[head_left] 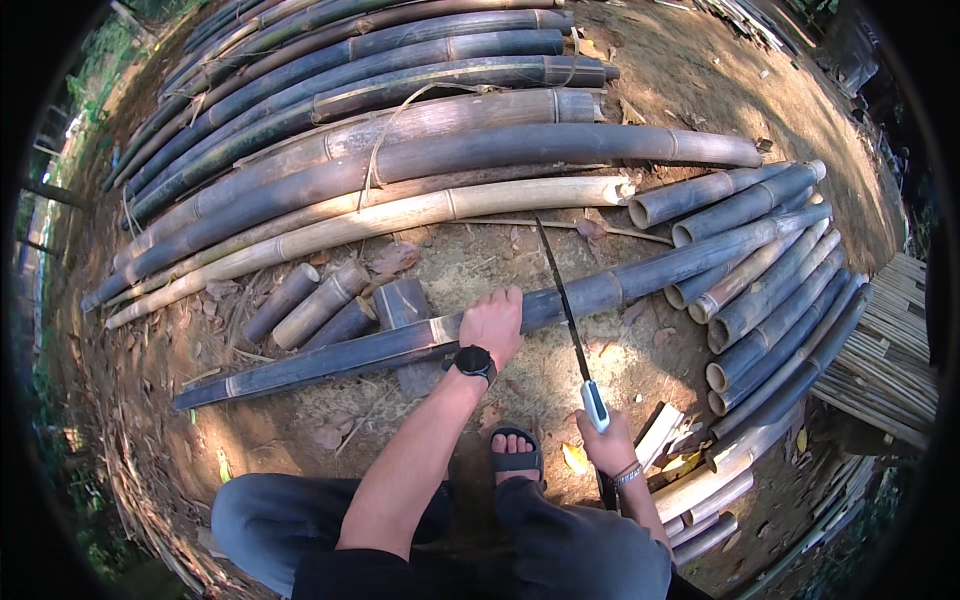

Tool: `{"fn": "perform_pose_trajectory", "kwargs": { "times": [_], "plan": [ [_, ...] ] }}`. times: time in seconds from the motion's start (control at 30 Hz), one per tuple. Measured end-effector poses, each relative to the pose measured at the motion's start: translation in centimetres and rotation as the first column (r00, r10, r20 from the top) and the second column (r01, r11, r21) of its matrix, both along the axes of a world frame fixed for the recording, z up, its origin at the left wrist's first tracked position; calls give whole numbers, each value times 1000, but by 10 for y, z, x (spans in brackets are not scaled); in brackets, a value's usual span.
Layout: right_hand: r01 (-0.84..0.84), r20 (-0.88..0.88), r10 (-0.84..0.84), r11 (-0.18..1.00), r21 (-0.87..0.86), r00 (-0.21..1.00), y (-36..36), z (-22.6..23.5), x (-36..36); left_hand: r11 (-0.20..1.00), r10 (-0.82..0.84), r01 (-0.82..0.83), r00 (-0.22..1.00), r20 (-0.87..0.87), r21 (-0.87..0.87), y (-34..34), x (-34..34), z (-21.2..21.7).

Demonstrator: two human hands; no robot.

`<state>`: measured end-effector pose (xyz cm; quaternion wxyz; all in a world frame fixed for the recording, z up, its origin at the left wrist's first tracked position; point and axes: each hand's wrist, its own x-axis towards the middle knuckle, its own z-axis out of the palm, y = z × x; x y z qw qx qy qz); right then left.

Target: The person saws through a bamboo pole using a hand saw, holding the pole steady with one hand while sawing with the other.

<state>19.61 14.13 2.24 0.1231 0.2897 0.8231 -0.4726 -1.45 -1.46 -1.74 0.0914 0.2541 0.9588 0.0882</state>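
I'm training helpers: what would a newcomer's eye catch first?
Probably the saw in the right hand, crossing the long dark bamboo pole mid-picture. The left hand rests on that pole, left of the saw. Beyond, bamboo poles lie side by side at upper left.

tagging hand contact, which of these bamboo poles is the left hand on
The long dark pole slanting across the middle: the left hand grips it and the saw crosses it, while no hand touches the other poles.

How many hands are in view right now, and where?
2: the left hand is on the long dark bamboo pole; the right hand grips the saw's pale handle. No other hands show.
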Motion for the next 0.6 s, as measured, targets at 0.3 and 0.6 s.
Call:
{"fn": "perform_pose_trajectory", "kwargs": {
  "times": [0.3, 0.6],
  "plan": [
    [51, -3, -51, 999, -3, 999, -7, 22, 16, 999, -26, 24, 998, 52, 38, 12, 0, 15],
    [19, -39, -19, 1000, -11, 999, -6, 6, 44, 1000, 5, -5, 999, 49, -2, 0, 1, 5]
  ]
}}
